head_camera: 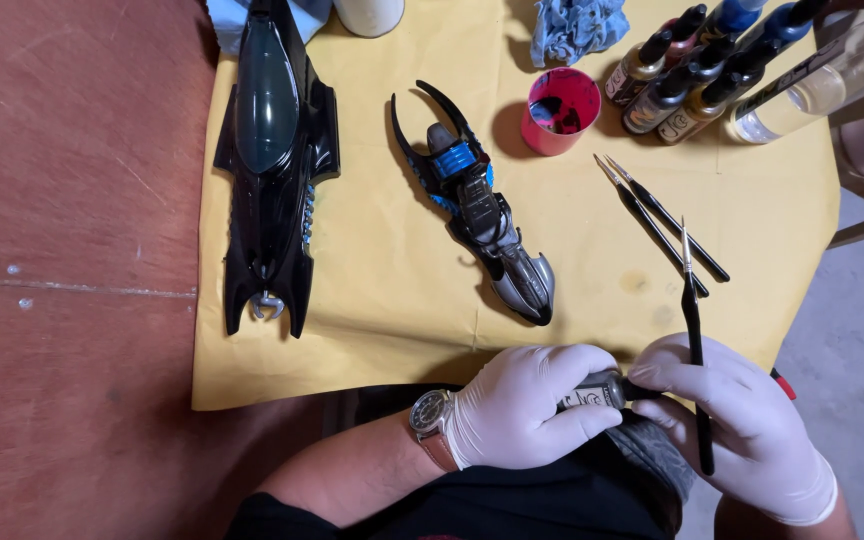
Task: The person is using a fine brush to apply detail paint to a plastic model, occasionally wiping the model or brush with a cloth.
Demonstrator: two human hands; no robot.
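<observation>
Left hand (522,405) grips paint bottle (592,390); right hand (737,420) pinches its cap, brush (694,340) tucked in fingers. Likely uncapping; needs a twist.

single head view — steep downward look, close over the yellow mat (402,330)
</observation>
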